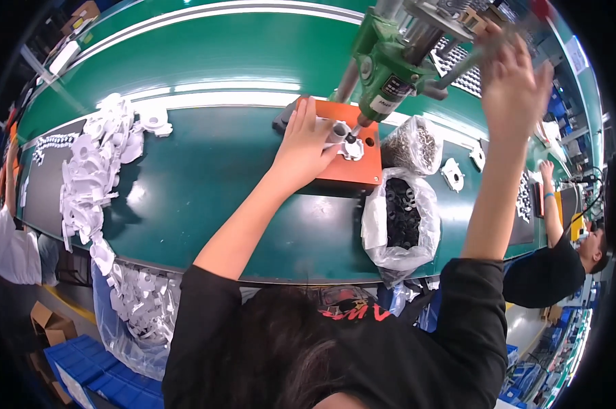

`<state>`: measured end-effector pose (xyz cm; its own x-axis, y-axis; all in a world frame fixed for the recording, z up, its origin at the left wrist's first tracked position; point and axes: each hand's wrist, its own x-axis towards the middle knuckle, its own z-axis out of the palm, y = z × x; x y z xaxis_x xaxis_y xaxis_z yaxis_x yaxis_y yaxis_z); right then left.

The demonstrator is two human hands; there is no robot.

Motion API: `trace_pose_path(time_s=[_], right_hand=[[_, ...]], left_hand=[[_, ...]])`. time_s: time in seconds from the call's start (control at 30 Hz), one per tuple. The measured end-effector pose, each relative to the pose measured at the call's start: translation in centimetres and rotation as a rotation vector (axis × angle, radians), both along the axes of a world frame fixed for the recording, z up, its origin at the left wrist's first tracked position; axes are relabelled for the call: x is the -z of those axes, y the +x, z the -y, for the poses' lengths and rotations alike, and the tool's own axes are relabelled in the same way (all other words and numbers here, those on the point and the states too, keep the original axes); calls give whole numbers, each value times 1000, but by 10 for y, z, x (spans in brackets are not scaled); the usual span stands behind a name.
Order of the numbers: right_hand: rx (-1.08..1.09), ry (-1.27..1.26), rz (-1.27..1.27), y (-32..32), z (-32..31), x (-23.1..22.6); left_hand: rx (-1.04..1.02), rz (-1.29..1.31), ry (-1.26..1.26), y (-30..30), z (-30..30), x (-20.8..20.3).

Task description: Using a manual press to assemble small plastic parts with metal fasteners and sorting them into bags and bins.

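My left hand [304, 146] rests over the left side of an orange block [325, 111] and holds a white plastic part [351, 150], partly hiding it. The part has a grey round socket, and its lower end lies on the block. Directly above it stands the tip of a green hand press [386, 75], pointing down at the part. Up at the right, my right hand [514, 85] is raised at the lever of the press, its fingers stretched out and slightly blurred. A red knob [541, 9] ends the lever.
A heap of white plastic parts [93, 170] lies at the left, above a bag of more [144, 300]. Right of the block are a bag of small metal pieces [415, 146] and a bag of black pieces [424, 232]. Co-workers [550, 273] sit at both sides.
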<state>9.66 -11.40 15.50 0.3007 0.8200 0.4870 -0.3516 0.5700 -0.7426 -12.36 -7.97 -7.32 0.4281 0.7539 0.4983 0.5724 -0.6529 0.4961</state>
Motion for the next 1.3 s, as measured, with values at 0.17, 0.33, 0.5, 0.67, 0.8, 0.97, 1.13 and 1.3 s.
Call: trace_pose_path(time_s=[0.17,0.33,0.5,0.67,0.8,0.97,1.13,1.3], right_hand=[[261,-483,-95,14,-60,26],[215,-318,263,117,3,102],[529,-684,1217,231,66,198],[605,-931,1486,239,101,262],[659,-871,1454,221,124,268],[735,-678,1467,194,114,257],[645,-742,370,157,122,214],[131,-453,-221,81,152,178]], left_hand=[[218,-80,59,-7,-13,-44],[-112,-234,-108,-26,-31,-73],[-319,107,15,-31,-87,-44],[-505,57,-73,-80,-115,-16],[-1231,-261,-168,-192,-132,-7],[-1111,-549,-93,-255,-97,14],[-555,109,-15,-232,-50,45],[-271,1048,-543,-145,39,-12]])
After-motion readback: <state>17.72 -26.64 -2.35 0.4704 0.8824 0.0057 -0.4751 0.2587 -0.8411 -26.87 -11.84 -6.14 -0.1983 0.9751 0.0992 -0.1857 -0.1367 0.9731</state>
